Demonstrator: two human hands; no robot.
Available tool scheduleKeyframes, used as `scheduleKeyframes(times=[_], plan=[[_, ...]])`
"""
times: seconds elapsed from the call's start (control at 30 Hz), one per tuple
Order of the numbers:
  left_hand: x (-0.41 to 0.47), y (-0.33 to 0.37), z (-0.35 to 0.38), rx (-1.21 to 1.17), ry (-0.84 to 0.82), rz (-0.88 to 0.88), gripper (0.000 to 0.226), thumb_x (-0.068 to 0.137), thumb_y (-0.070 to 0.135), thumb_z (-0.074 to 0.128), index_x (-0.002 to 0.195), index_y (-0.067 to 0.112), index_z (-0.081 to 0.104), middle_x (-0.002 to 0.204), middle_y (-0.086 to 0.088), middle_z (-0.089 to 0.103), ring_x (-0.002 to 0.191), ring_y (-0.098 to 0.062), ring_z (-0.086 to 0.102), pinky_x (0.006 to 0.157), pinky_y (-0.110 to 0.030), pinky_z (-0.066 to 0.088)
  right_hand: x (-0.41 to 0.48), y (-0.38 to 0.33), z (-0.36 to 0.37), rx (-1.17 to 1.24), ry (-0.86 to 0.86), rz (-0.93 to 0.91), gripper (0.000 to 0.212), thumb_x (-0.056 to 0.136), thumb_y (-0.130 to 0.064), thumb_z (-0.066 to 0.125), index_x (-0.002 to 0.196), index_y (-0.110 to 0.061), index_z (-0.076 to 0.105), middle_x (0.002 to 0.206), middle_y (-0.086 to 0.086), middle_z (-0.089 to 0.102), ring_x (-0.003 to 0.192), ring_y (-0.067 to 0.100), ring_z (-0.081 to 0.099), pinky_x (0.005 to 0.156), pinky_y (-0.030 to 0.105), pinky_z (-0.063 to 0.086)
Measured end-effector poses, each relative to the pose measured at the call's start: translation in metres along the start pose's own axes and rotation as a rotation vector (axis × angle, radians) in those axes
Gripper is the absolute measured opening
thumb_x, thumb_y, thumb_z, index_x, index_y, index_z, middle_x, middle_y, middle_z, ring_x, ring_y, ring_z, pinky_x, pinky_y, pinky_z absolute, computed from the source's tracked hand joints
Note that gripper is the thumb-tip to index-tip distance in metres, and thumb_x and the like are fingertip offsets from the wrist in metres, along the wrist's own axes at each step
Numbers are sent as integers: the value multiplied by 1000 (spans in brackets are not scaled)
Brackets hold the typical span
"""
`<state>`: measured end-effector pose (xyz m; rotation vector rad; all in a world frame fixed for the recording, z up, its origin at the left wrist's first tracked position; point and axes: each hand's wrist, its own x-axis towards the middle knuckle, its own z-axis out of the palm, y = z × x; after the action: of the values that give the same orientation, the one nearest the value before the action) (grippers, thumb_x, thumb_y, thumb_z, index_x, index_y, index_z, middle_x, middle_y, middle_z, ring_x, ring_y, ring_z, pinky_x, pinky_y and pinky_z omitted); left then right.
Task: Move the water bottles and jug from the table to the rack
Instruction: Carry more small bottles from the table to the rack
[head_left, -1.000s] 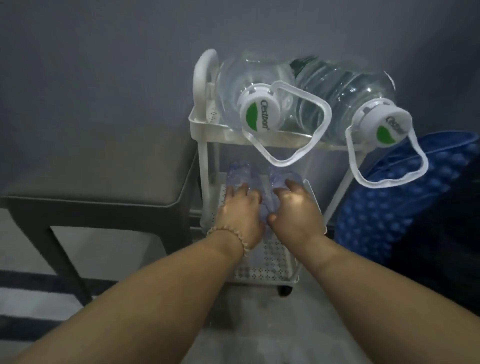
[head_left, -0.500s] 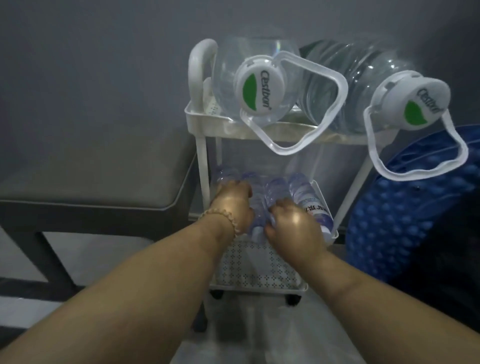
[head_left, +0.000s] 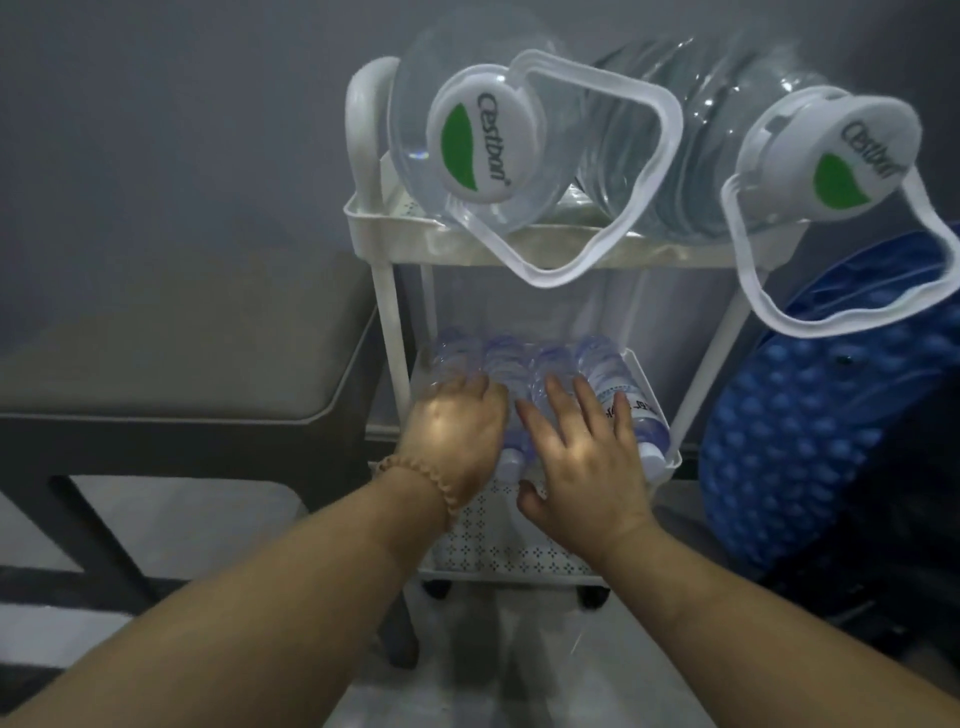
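A white rack (head_left: 374, 218) stands in front of me. Two big clear jugs lie on their sides on its top shelf, the left jug (head_left: 415, 130) and the right jug (head_left: 701, 156), white-and-green caps and loop handles towards me. Several small water bottles (head_left: 602, 369) lie side by side on the middle shelf. My left hand (head_left: 457, 431), with a bead bracelet on its wrist, is curled over the leftmost bottle. My right hand (head_left: 582, 447) lies flat on the bottles to the right, fingers spread. The hands hide the bottles' near ends.
A dark table with a grey top (head_left: 182, 353) stands close to the rack's left side. A blue bumpy object (head_left: 831, 441) leans at the rack's right. The perforated bottom shelf (head_left: 493, 545) and castor wheels show below my hands.
My view has come closer to the rack. My right hand has loosened from its bottle and spread its fingers over the row. My left hand stays curled on the left bottles.
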<state>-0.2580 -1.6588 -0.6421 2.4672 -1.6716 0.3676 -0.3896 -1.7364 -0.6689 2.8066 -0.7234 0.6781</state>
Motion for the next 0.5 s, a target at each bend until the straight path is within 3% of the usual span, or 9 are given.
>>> scheduleKeyframes(times=[0.13,0.23,0.5], plan=[[-13,-1,12,77,-53,-44,61,95,51,28,140,11,40,146,-15,40,138,-31,30,112,-45,26,5,2,6,-11,-39,6,102,47,-44,83,138,-21,42,146,18,37,136,40,28,108,64,14],[-11,-4,10,138,-63,31,68,94,57,22,144,11,33,149,-15,34,140,-30,25,114,-43,20,2,1,13,-61,-96,-14,112,44,-50,84,141,-19,38,147,19,36,136,39,29,111,59,10],[0,-13,10,198,-90,90,80,88,63,16,144,7,29,149,-17,34,139,-32,25,114,-44,19,0,-3,21,-47,-93,12,109,46,-49,83,139,-11,39,141,19,43,131,41,35,112,56,13]])
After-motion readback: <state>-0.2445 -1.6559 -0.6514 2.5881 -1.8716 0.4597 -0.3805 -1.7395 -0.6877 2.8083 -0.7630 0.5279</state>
